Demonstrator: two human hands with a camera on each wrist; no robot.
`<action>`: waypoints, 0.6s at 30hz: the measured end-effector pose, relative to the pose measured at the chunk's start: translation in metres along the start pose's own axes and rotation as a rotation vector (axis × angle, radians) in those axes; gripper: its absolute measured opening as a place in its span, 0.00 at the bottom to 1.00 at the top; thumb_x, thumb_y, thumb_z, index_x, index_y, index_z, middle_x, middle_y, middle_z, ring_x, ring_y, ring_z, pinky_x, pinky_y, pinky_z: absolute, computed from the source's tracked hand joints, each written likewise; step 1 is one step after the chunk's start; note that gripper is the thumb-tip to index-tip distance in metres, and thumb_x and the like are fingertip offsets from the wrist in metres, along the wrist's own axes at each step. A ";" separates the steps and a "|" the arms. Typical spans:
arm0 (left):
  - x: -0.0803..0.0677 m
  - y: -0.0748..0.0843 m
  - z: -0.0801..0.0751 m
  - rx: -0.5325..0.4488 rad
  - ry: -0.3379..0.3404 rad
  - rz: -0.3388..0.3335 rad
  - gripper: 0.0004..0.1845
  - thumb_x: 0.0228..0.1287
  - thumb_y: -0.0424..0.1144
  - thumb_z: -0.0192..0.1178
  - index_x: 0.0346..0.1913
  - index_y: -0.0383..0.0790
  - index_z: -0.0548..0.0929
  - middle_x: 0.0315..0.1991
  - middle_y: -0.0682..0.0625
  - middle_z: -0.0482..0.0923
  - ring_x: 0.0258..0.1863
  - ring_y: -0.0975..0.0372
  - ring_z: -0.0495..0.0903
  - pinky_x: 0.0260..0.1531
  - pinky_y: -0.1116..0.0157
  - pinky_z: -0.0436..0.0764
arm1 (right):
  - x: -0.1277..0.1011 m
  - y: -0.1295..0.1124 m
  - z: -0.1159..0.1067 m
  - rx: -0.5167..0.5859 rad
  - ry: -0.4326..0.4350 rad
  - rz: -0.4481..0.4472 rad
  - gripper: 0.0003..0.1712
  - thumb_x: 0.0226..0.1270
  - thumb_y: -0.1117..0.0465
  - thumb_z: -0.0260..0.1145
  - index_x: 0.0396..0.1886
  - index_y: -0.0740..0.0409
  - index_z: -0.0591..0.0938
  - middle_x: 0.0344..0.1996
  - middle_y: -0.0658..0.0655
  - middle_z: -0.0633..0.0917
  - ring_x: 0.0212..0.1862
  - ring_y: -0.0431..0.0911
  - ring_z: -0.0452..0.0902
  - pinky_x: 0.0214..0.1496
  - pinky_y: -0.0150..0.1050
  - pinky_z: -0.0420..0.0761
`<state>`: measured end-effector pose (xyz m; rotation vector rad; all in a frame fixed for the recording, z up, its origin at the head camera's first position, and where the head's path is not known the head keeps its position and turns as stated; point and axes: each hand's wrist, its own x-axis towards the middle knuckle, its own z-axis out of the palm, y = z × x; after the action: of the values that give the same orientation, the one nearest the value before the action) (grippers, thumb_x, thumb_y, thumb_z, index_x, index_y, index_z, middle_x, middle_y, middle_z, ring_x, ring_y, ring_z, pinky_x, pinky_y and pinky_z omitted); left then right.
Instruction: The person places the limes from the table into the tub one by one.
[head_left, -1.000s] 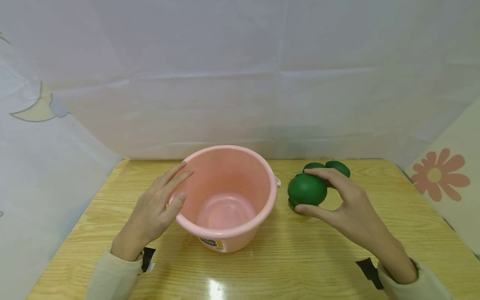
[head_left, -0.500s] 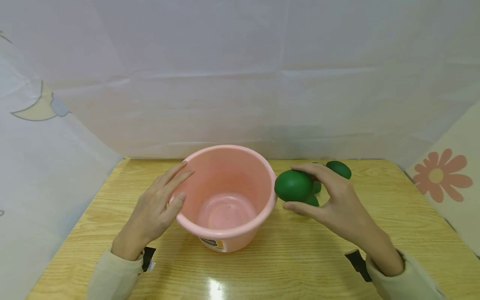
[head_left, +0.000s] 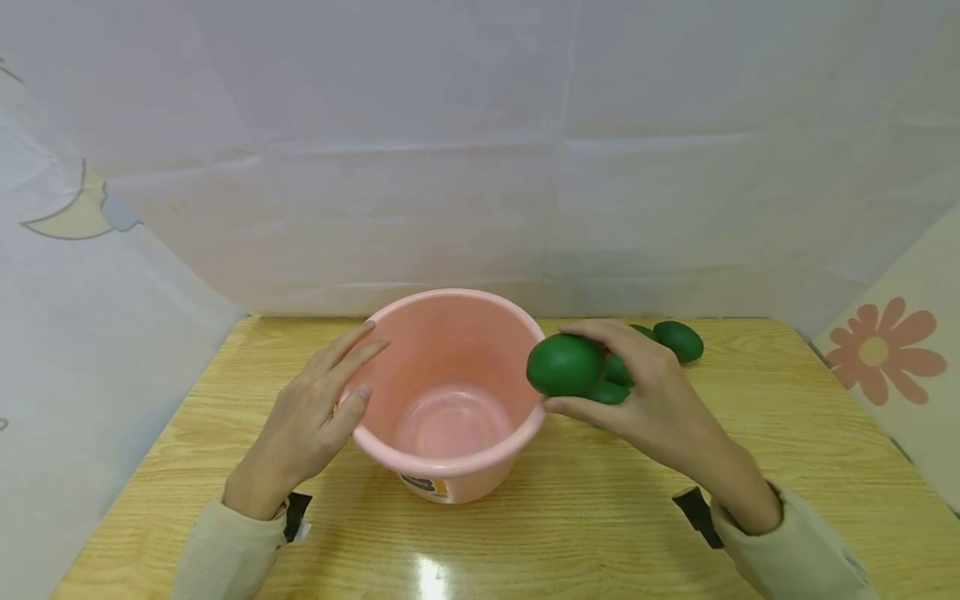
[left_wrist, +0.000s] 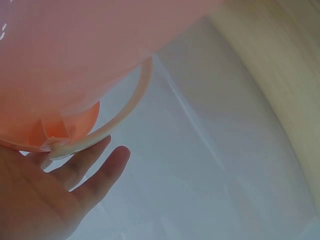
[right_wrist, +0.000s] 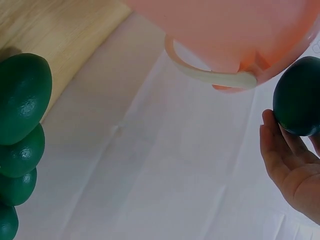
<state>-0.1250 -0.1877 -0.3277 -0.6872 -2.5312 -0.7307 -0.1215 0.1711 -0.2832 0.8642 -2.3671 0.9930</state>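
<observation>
pale sheeting (head_left: 420, 167) hangs behind and to both sides, printed with a moon (head_left: 71, 214) on the left and a flower (head_left: 873, 354) on the right. before it lies the wood-grain tabletop (head_left: 637, 533), its back edge close to the sheeting. left of the tabletop's middle, toward that back edge, stands a pink bucket (head_left: 491, 477), mouth up, so the floor inside shows; it seems set there to be within reach of both hands.

the right hand (head_left: 645, 408) holds one green oval (head_left: 564, 365), thumb on the near side and fingers on the far side, probably because something so smooth and rounded needs support from both sides. in the head view the oval overlaps the bucket's right rim; the right wrist view puts it just beside the rim, and whether they touch cannot be told. the left hand (head_left: 307, 417) lies spread over the left rim, fingers mostly straight; it looks placed to steady the bucket rather than to lift it.

toward the back edge's right corner, four more ovals (head_left: 678, 340) lie in a loose row, partly hidden by the right hand and perhaps grouped for its reach. the bucket's pale handle (right_wrist: 205, 76) hangs off the mouth, apparently out of the way. smallest are black straps (head_left: 697, 517) at the wrists and a label (head_left: 427, 486) low on the bucket's front.
</observation>
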 end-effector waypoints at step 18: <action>0.000 0.000 0.000 -0.007 0.012 0.009 0.27 0.69 0.40 0.47 0.71 0.49 0.71 0.75 0.50 0.62 0.71 0.48 0.67 0.49 0.37 0.77 | 0.022 -0.007 0.015 0.051 -0.100 -0.024 0.40 0.46 0.55 0.82 0.61 0.52 0.78 0.57 0.49 0.82 0.55 0.39 0.79 0.54 0.30 0.79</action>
<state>-0.1253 -0.1877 -0.3276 -0.6939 -2.5146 -0.7381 -0.1346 0.1477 -0.2763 0.9802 -2.4179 1.0274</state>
